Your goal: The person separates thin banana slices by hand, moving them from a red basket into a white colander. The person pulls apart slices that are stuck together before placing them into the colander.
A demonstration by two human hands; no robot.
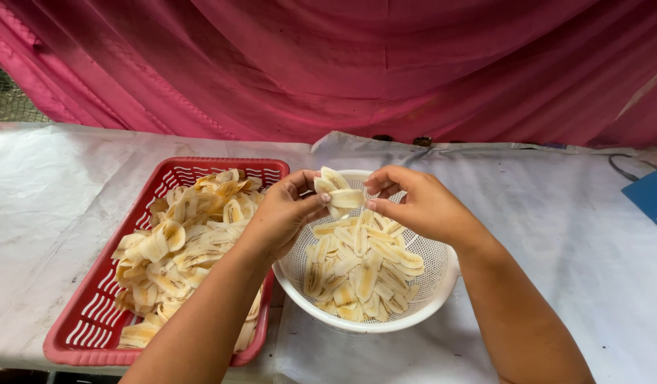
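Fingers (310,203) of the left hand (282,217) pinch a small clump of pale banana slices (337,193), and the fingertips (374,204) of the right hand (421,206) close on the same clump from the other side. Both hands hold it just above the far rim of a white colander (442,274), so neither hand is open or empty. The slices look stuck together in a thin stack, with one curling up at the top.

Below the hands the colander is about half full of long, flat slices (360,274), cream with a yellow edge. Touching its left side sits a red plastic basket (94,313) heaped with more slices (179,249), looser and more curled. Both containers rest on a tabletop (570,242) covered in pale sheeting, with pink cloth (342,64) hanging behind and a blue object (652,195) at the right edge.

Peeling the stack apart probably goes best with a light grip near the ends, sliding one slice off sideways instead of bending it, since thin pieces like these would likely snap. Holding the clump over the colander means any dropped piece lands with the others.
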